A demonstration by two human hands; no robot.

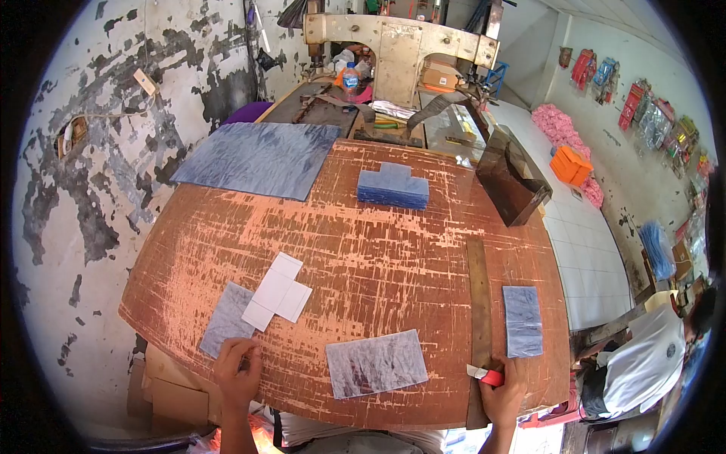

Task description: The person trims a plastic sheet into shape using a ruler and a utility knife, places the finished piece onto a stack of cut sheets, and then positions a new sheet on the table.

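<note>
My right hand (504,392) is closed around a red utility knife (491,377), its pale blade end pointing left across a long metal ruler (479,310). My left hand (239,371) is loosely curled at the lower end of a grey-blue marbled sheet piece (225,321), fingers apart, with nothing visible in them. A white cross-shaped template (277,293) partly overlaps that piece. Between my hands lies another marbled rectangle (377,364). Right of the ruler is a smaller marbled piece (522,321).
A scored brown board (340,265) covers the table. Farther back lie a large marbled sheet (261,159) and a stack of cut marbled pieces (392,188). A dark open box (510,178) stands at the right edge. A cream press machine (399,57) is behind. A person (643,356) sits at right.
</note>
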